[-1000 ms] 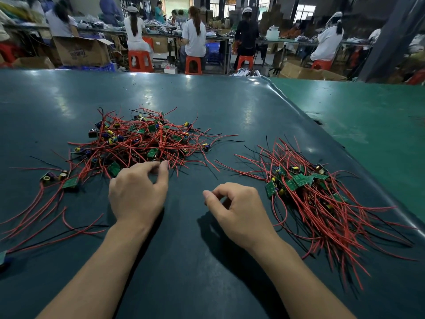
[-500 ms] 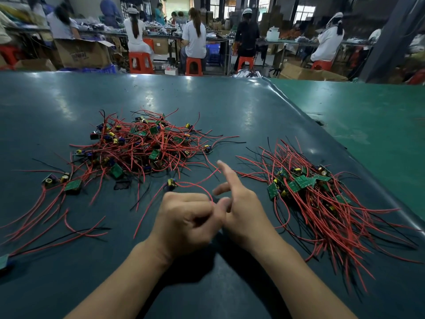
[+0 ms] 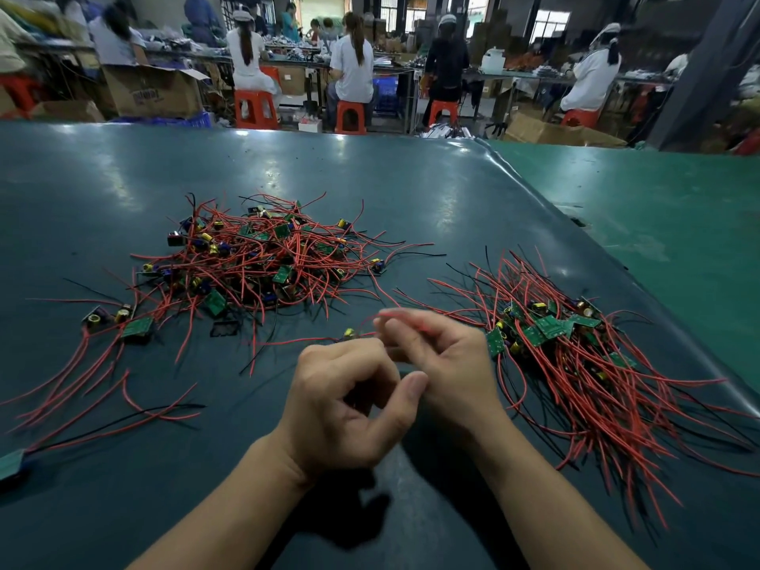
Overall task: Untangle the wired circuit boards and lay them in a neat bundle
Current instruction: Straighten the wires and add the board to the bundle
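Our left hand [image 3: 345, 399] and right hand [image 3: 442, 364] meet mid-table [image 3: 370, 170], touching. Left fingers are curled; the right fingertips [image 3: 388, 322] are blurred, and a red wire [image 3: 304, 341] runs off their left; can't tell which hand grips it. Tangled pile [image 3: 255, 261] sits up-left of the left hand, sorted bundle [image 3: 575, 359] just right of the right hand.
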Demonstrator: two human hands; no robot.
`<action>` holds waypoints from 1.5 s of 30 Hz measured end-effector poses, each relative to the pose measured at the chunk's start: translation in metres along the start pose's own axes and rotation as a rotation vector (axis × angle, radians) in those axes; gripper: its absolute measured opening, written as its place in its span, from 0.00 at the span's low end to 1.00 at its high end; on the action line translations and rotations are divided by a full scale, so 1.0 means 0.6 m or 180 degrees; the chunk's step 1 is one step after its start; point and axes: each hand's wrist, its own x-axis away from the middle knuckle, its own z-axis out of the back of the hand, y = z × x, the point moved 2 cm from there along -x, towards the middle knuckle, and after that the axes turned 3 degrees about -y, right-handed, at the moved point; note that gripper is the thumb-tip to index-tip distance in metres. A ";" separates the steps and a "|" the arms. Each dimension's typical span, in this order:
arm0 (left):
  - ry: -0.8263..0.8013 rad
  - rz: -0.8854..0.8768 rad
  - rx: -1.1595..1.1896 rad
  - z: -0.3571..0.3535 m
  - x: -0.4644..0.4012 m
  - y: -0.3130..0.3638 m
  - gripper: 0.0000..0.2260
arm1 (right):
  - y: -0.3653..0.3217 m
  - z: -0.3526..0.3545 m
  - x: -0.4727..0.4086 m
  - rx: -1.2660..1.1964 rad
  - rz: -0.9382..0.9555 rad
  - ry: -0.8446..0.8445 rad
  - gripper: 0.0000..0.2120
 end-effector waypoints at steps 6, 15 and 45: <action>-0.0907 0.1813 0.0586 -0.038 0.012 -0.033 0.23 | -0.023 0.045 -0.017 -0.1716 -0.0349 0.0863 0.06; 0.0999 0.3113 0.2102 -0.017 -0.009 -0.071 0.13 | -0.033 0.039 -0.011 -0.1851 -0.0656 0.0488 0.07; 0.1315 0.2568 0.1451 0.004 -0.014 -0.059 0.06 | -0.014 0.061 -0.019 -0.0914 -0.0700 0.1335 0.19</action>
